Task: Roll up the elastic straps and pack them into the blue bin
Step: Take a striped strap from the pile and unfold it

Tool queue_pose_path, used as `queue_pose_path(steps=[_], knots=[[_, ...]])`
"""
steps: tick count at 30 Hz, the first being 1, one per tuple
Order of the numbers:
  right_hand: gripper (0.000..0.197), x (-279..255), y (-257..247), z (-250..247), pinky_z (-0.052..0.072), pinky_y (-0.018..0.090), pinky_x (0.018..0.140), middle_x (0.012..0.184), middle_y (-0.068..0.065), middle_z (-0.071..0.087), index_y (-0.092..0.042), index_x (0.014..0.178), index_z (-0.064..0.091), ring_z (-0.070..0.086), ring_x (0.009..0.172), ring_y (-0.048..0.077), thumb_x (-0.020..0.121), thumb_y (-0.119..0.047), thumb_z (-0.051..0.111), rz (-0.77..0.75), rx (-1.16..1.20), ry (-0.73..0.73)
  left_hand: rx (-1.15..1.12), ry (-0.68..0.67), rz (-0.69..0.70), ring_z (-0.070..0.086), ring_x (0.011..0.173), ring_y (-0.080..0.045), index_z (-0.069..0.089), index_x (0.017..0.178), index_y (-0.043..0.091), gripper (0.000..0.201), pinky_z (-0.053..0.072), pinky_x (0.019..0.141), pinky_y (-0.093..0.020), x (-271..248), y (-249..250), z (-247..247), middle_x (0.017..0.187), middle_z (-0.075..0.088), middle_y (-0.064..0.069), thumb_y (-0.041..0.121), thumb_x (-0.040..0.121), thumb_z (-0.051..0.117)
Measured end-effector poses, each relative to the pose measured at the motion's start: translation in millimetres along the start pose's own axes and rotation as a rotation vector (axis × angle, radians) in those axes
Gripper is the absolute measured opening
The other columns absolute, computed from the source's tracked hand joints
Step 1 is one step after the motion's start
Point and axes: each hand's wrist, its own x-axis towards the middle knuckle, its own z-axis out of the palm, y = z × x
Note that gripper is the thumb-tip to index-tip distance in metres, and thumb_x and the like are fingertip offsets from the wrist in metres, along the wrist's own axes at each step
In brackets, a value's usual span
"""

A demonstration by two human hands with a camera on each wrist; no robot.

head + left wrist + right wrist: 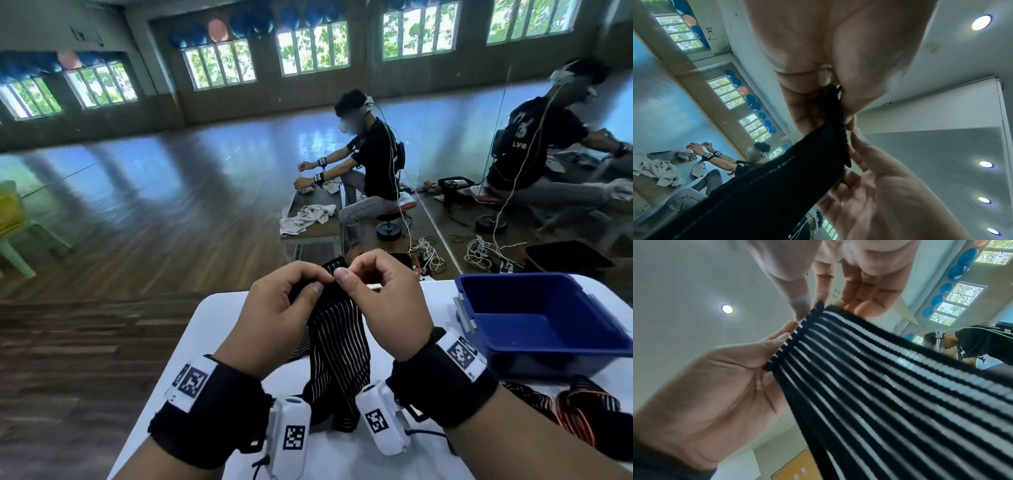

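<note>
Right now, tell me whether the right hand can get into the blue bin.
Probably yes. The blue bin sits open on the table just beside the right hand, nothing between them. But both that hand and the left hand pinch the striped strap, so it would carry or release that first.

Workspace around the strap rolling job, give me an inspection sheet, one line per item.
Surface: white table, partly bare.
Job's things: black and white striped strap held up by its top end, lower part hanging to the table; blue bin at right, nothing seen inside.
Clutter: orange-striped straps beside the bin.
Grippers: left hand and right hand both pinch the strap's top edge.
Cables: thin cord from the right wrist camera; white cords on the floor.
Surroundings: wooden floor, windows, another person seated at a table with cloths.
</note>
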Motion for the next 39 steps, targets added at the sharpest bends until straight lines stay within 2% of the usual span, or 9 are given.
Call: queue_pose_path(steps=[2,4,8,12,17,24,28,33,39], knots=[[0.026,-1,0,-8,0.054,0.034,0.078,0.096,-0.013,0.068,-0.029,0.089,0.064,0.066,0.093,0.006,0.072,-0.042,0.080,0.056,0.021,-0.090,-0.030,-0.001,0.005,0.064,0.080,-0.006,0.071,0.093,0.029,0.031,0.050,0.071,-0.026,7,2,1,0.085,0.070,0.012,0.001,0.096,0.059],[0.033,-2,1,-15,0.052,0.035,0.087,0.104,-0.019,0.068,-0.033,0.095,0.065,0.065,0.101,0.005,0.069,-0.035,0.084,0.049,0.003,-0.154,-0.049,0.014,0.022,0.064,0.080,-0.006,0.070,0.092,0.030,0.032,0.049,0.072,-0.023,14,5,0,0.086,0.070,0.013,0.000,0.096,0.059],[0.031,0,-2,-17,0.057,0.040,0.082,0.093,-0.008,0.071,-0.027,0.092,0.067,0.070,0.087,0.014,0.074,-0.008,0.083,-0.022,0.074,-0.033,-0.119,0.026,0.090,0.065,0.088,-0.006,0.071,0.097,0.026,0.026,0.049,0.078,-0.021,25,15,2,0.092,0.070,0.011,0.003,0.095,0.059],[0.027,3,-12,-17,0.059,0.046,0.079,0.092,-0.004,0.070,-0.029,0.092,0.067,0.070,0.087,0.019,0.074,-0.016,0.081,-0.045,0.140,0.091,-0.352,0.006,0.086,0.066,0.096,-0.011,0.069,0.106,0.017,0.020,0.052,0.081,-0.023,23,20,11,0.101,0.071,0.003,0.006,0.093,0.060],[0.025,7,-15,-16,0.056,0.053,0.083,0.096,0.002,0.067,-0.024,0.097,0.064,0.067,0.091,0.023,0.077,-0.015,0.076,-0.037,0.187,0.122,-0.401,-0.015,0.047,0.063,0.093,-0.007,0.066,0.109,0.014,0.021,0.050,0.080,-0.020,18,13,31,0.098,0.069,0.006,0.000,0.096,0.057],[0.030,6,-6,-22,0.050,0.057,0.090,0.102,0.010,0.060,-0.021,0.100,0.056,0.060,0.093,0.026,0.075,-0.012,0.068,-0.010,0.220,0.175,-0.496,0.032,-0.043,0.066,0.104,-0.025,0.064,0.112,0.020,0.028,0.055,0.092,-0.045,27,10,56,0.110,0.070,-0.007,0.003,0.094,0.052],[0.023,-17,12,-36,0.051,0.052,0.083,0.093,0.011,0.061,-0.022,0.087,0.056,0.057,0.084,0.027,0.074,-0.010,0.070,0.007,0.125,0.137,-0.562,0.048,-0.106,0.067,0.097,-0.024,0.063,0.114,0.015,0.029,0.056,0.090,-0.044,35,7,65,0.110,0.070,-0.012,-0.005,0.099,0.047],[0.027,-69,47,-46,0.047,0.024,0.072,0.079,-0.013,0.061,-0.024,0.083,0.061,0.056,0.076,0.007,0.073,-0.005,0.077,0.188,-0.029,-0.004,-0.670,0.039,-0.186,0.064,0.091,-0.021,0.065,0.109,0.017,0.032,0.054,0.086,-0.047,48,0,79,0.104,0.070,-0.004,-0.006,0.099,0.047],[0.036,-119,81,-66,0.053,0.028,0.078,0.091,-0.006,0.069,-0.032,0.087,0.065,0.065,0.084,0.008,0.070,-0.006,0.081,0.470,-0.193,-0.192,-0.694,-0.008,-0.246,0.063,0.087,-0.020,0.066,0.104,0.021,0.036,0.054,0.084,-0.044,62,-13,101,0.099,0.071,-0.001,-0.008,0.098,0.047]])
